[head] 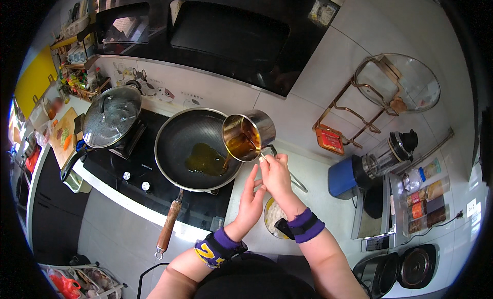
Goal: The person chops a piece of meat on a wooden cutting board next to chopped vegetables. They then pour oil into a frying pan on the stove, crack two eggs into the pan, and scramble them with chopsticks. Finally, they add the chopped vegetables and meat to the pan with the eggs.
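My right hand (275, 173) grips the handle of a steel pot (265, 123), which is tilted over the right rim of a black frying pan (179, 131). Brown oil (240, 145) runs from the pot's lip into the pan, where a yellowish pool (204, 160) lies on the bottom. My left hand (250, 204) is beside the right one, fingers apart, with nothing held. The pan rests on the black glass hob, its wooden handle (168, 225) pointing towards me. Under my right wrist stands a bowl of white food (274, 216).
A glass-lidded pan (111, 118) sits on the left burner. Beyond it lies a cutting board (63, 135) with chopped vegetables. A blue blender (344, 177) stands on the right, below a wall rack (339, 106) holding a glass lid (420, 83). The range hood (227, 37) overhangs the back.
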### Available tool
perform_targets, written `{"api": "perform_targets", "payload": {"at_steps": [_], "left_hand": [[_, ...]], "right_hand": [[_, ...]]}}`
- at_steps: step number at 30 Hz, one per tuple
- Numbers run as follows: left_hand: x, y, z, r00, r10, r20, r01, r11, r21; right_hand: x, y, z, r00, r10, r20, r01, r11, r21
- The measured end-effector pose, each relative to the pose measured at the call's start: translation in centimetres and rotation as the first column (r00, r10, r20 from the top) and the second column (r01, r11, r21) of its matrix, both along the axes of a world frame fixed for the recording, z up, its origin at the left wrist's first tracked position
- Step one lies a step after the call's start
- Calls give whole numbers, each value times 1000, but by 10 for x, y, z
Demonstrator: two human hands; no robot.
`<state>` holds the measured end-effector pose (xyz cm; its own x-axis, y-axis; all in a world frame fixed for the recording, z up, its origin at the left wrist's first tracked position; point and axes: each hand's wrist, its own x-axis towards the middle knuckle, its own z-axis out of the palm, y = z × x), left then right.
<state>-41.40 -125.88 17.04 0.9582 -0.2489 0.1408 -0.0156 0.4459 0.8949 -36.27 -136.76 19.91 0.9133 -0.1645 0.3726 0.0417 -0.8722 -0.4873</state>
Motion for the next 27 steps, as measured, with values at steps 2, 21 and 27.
{"api": "perform_targets", "payload": {"at_steps": [2,21,27], "left_hand": [[-10,4,8,1000,-20,17,19,999,28],[-85,-2,-157,831,-211,-515,392,879,272],[-94,-42,-187,819,-299,-489,429,886,175]], "right_hand": [[1,-9,-15,998,-25,-55,29,998,60],[-108,-44,-81,912,312,-267,266,47,963],[-142,-45,-113,840,410,-356,372,42,927]]}}
